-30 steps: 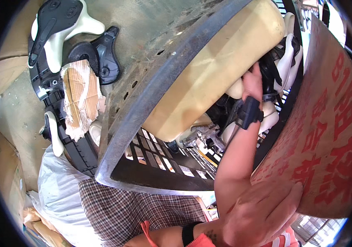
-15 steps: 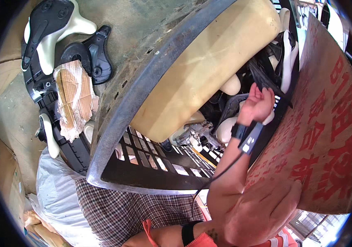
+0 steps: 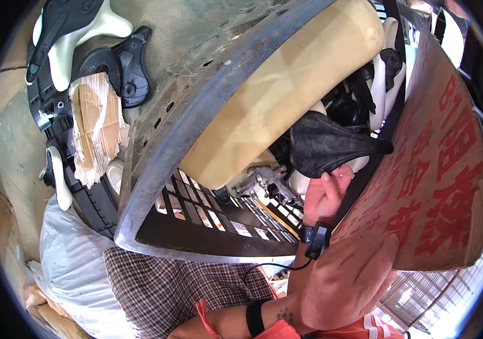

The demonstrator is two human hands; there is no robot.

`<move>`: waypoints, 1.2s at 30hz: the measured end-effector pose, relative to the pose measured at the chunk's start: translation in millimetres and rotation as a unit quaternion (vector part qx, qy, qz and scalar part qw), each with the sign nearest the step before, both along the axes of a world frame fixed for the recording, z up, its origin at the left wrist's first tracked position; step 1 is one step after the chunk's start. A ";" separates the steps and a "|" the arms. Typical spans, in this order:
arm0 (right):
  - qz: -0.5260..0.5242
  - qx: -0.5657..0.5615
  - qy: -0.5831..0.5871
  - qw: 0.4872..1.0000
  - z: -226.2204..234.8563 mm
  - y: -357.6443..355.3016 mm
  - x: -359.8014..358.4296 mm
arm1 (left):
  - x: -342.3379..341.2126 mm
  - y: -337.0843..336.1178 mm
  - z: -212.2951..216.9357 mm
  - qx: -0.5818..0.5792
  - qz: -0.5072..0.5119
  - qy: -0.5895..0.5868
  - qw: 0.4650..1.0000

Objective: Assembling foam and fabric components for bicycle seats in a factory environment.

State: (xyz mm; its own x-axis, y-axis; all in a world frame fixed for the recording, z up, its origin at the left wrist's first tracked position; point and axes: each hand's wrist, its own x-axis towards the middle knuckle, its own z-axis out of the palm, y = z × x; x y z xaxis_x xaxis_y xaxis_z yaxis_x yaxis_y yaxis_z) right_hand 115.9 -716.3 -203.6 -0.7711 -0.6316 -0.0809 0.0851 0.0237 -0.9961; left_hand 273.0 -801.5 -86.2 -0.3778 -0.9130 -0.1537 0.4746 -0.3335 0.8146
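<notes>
My right hand point(image 3: 325, 195) is shut on the rear of a black bicycle saddle point(image 3: 332, 146), holding it just above the open side of a black slatted crate point(image 3: 196, 229). A black strap with a thin cable sits on that wrist. My left hand point(image 3: 348, 282) lies lower, pressed against the near edge of a brown cardboard board point(image 3: 445, 186) with red characters; whether its fingers grip the edge is unclear. A thick yellowish foam slab point(image 3: 287, 96) leans over the crate. More black and white saddle parts point(image 3: 380, 73) are piled behind the held saddle.
Black and white saddle shells point(image 3: 77, 39) and a torn cardboard piece point(image 3: 97, 127) lie at the upper left on a long black plastic strip point(image 3: 86, 192). A white plastic bag point(image 3: 72, 271) and a plaid cloth point(image 3: 179, 288) are at the lower left.
My right hand has drawn back and down out of the pile, bringing the black saddle with it. My left hand has stayed on the cardboard board.
</notes>
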 end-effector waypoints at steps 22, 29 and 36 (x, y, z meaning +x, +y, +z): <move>-0.214 0.105 -0.185 0.953 -31.1 28.1 5.2 | -2.6 3.4 -3.7 -0.003 -0.013 -0.020 1.000; 0.160 0.024 -0.378 0.912 -8.2 51.9 -15.4 | 0.4 2.0 -6.6 0.005 -0.012 0.010 1.000; -0.050 0.429 0.022 0.902 -12.0 82.1 2.6 | 0.6 3.1 -9.7 0.018 -0.010 0.008 1.000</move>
State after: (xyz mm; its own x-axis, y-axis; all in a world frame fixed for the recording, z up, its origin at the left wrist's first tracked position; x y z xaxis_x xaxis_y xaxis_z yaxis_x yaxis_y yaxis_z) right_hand 118.5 -634.2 -215.6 -0.8348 -0.2784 -0.4749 0.0902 0.7819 -0.6168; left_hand 273.6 -798.4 -96.0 -0.3990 -0.8990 -0.1806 0.4808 -0.3728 0.7937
